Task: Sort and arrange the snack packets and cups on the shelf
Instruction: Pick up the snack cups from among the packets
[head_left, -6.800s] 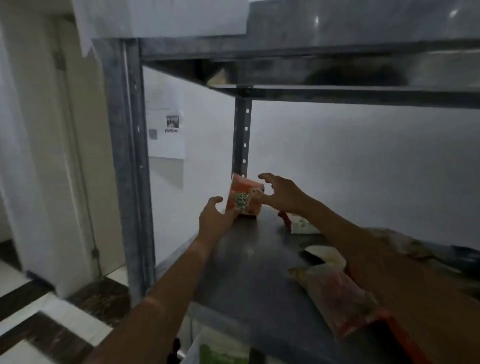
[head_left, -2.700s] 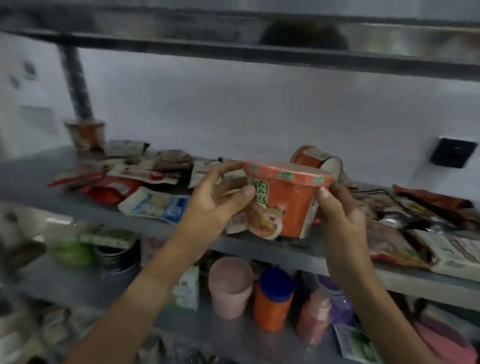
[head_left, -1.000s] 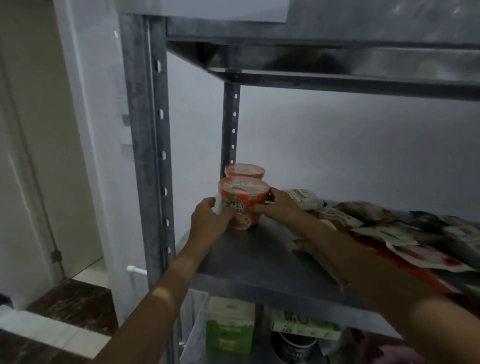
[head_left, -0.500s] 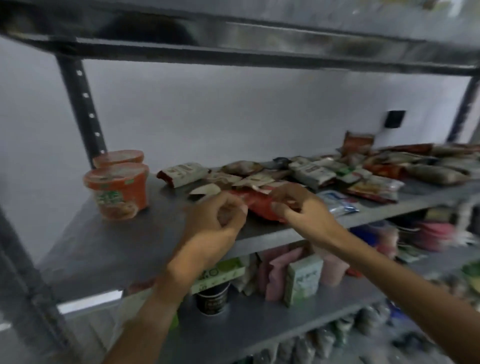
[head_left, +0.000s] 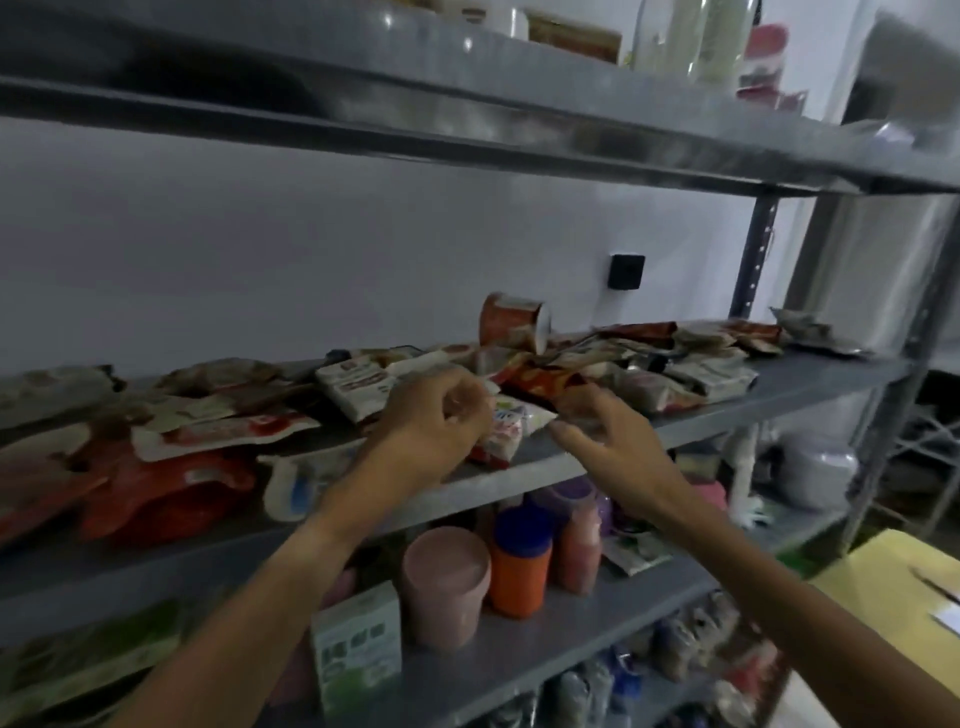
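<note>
Many snack packets lie jumbled along the grey metal shelf (head_left: 779, 395). An orange noodle cup (head_left: 511, 319) lies on its side at the back, against the wall. My left hand (head_left: 436, 423) hovers over the packets with loosely curled fingers, its fingertips next to a small white packet (head_left: 519, 423). My right hand (head_left: 605, 439) is just right of that packet, fingers relaxed, holding nothing. A red packet (head_left: 540, 379) lies just behind both hands. The picture is motion-blurred.
The shelf below holds a pink cup (head_left: 447, 582), an orange bottle with a blue lid (head_left: 519, 566) and a green-and-white box (head_left: 358, 649). An upper shelf (head_left: 467, 119) runs overhead. A yellow surface (head_left: 893, 582) is at the lower right.
The view has swung right along the shelf. The two upright orange cups at the left end are out of sight. Both hands have moved right over the packets.
</note>
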